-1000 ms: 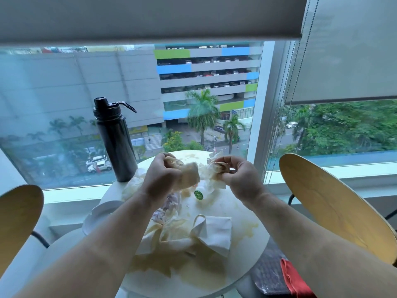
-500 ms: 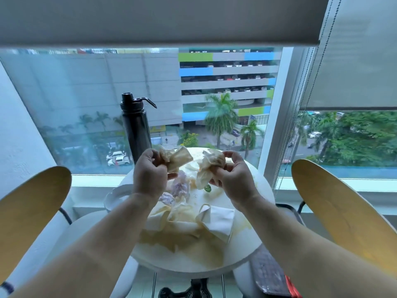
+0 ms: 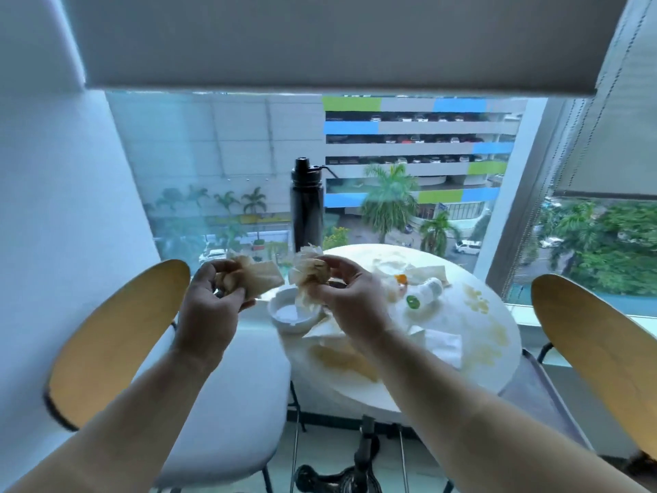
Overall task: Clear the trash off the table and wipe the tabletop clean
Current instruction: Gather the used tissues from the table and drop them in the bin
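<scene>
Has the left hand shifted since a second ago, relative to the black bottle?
Yes. The left hand, gripping a crumpled napkin, has swung leftward: earlier right of the black bottle over the table, now left of it, beyond the table's edge.

head camera looks forward and down, close over the table [image 3: 497,336].

Black bottle [image 3: 306,204], white table [image 3: 458,377] (tan-stained), yellow-tan chair backs [image 3: 117,336].

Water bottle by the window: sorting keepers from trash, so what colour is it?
The water bottle is black, cap included, clearest in the head view.
</scene>
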Motion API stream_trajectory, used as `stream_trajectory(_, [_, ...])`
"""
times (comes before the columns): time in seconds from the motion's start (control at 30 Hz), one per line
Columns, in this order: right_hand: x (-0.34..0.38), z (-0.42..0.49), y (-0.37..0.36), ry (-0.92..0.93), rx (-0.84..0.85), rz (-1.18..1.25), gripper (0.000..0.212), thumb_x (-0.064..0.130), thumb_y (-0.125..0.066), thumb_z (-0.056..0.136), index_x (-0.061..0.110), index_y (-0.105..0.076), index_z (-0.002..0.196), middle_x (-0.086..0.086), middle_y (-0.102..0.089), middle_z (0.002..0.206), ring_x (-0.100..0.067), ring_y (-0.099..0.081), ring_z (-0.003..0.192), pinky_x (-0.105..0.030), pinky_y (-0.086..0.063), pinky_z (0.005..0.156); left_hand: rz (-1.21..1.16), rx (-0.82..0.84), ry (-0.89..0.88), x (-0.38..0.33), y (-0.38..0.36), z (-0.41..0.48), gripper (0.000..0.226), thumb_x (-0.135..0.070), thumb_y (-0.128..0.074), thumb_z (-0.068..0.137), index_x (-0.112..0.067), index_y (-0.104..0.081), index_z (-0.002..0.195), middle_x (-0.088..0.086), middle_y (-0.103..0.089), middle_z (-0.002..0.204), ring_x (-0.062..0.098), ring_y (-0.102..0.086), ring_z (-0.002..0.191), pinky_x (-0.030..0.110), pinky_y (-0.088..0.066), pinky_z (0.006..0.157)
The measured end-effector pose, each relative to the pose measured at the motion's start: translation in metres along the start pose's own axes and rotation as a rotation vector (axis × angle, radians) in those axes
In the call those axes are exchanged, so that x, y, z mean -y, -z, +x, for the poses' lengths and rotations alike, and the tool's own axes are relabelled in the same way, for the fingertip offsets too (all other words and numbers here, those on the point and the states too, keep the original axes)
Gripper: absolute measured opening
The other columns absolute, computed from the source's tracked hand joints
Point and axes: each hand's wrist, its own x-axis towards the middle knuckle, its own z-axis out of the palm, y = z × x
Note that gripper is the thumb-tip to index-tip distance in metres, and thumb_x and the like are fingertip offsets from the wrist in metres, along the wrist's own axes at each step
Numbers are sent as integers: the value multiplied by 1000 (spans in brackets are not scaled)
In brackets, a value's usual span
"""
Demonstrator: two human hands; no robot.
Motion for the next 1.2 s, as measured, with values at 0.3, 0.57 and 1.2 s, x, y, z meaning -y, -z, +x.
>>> stream_trajectory(0.3, [-34, -55, -127, -57, 195, -52, 41, 0, -73, 72, 32, -83, 95, -9, -81, 95, -37, -77, 95, -51, -62, 92, 173, -145, 69, 18, 146, -40, 35, 2, -70, 95, -15, -51, 119, 17, -77, 104, 33, -79, 89, 50, -64, 82])
stream_trajectory(0.57, [-121, -80, -170, -261, 372, -175, 33, -1, -66, 83, 22, -73, 106, -13, -77, 93, -38, -77, 83, -59, -63, 81, 317, -345, 334, 76, 204, -96, 33, 12, -62, 89, -20, -68, 89, 16, -75, 97, 28, -76, 86, 33, -65, 73])
stream_trajectory(1.2, [-298, -154, -141, -534, 698, -822, 32, 9, -53, 97, 23, -78, 113, 9, -67, 75, -1, -49, 38, -14, -37, 39, 375, -268, 934, 243, 201, -204, 39, 5, -59, 95, -13, -73, 127, 2, -75, 114, 18, -76, 96, 27, -61, 83])
